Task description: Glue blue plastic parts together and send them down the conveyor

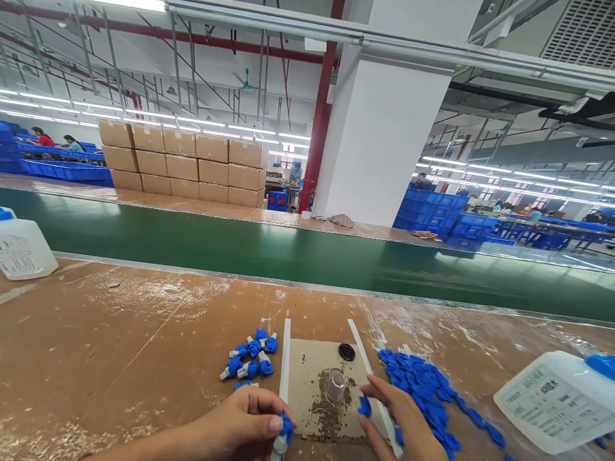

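My left hand (254, 419) pinches a small blue piece with a pale, whitish plug-like end (284, 432) between thumb and fingers. Between the thumb and fingertips of my right hand (398, 416) is a small flat blue piece (364, 406). A small clear cup (336, 386) stands between the hands on a beige board (307, 358), with dark wet-looking stains around it. Near the board's far right corner lies a round black cap (346, 351). Several blue pieces with pale ends (254, 349) sit left of the board. To its right spreads a heap of loose blue pieces (423, 384).
White strips (287, 358) flank the board. White jugs with blue caps stand at the right (552, 400) and far left (24, 246). A green conveyor belt (230, 240) runs across beyond the table. Behind it are stacked cartons (182, 163), a pillar and blue crates (430, 208).
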`<state>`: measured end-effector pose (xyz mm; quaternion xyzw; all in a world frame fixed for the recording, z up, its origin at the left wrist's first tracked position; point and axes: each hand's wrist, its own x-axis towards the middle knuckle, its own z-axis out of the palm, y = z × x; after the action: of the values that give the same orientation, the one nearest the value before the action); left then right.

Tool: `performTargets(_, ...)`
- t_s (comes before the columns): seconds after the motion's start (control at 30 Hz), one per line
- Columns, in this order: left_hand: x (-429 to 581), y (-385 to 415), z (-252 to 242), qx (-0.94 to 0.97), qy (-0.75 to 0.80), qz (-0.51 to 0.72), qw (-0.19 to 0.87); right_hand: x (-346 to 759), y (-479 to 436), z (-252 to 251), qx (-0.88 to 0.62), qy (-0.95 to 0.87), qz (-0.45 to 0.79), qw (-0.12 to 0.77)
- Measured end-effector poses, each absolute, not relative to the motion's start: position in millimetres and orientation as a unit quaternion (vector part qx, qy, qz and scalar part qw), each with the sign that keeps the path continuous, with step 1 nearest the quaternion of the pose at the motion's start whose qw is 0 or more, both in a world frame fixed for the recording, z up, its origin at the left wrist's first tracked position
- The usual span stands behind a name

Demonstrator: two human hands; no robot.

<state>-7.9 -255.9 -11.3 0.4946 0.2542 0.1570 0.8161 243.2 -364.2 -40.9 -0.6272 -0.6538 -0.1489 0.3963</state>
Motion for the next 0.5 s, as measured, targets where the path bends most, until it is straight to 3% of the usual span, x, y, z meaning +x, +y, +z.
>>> performTargets(0.17,-7.2,-252.2,-15.4,0.469,0.243,0.168,0.832,235.1,-332.1,-26.2,-0.59,-0.718,-0.159,0.333)
performTargets(0.3,-7.0,-250.5,-21.5,0.462,0.246,0.164,0.836,238.1,-325.1,-36.3,-0.582,-0.723,-0.139,0.346)
performTargets(0.4,-7.0,-251.4,-25.6,0.456,0.253,0.172,0.836,226.4,-328.5,-40.5,-0.597,-0.665,-0.05,0.445)
performTargets(0.5,-7.1,-253.9,-25.6,0.453,0.255,0.181,0.835,200.5,-336.9,-40.8,-0.578,-0.528,0.127,0.609)
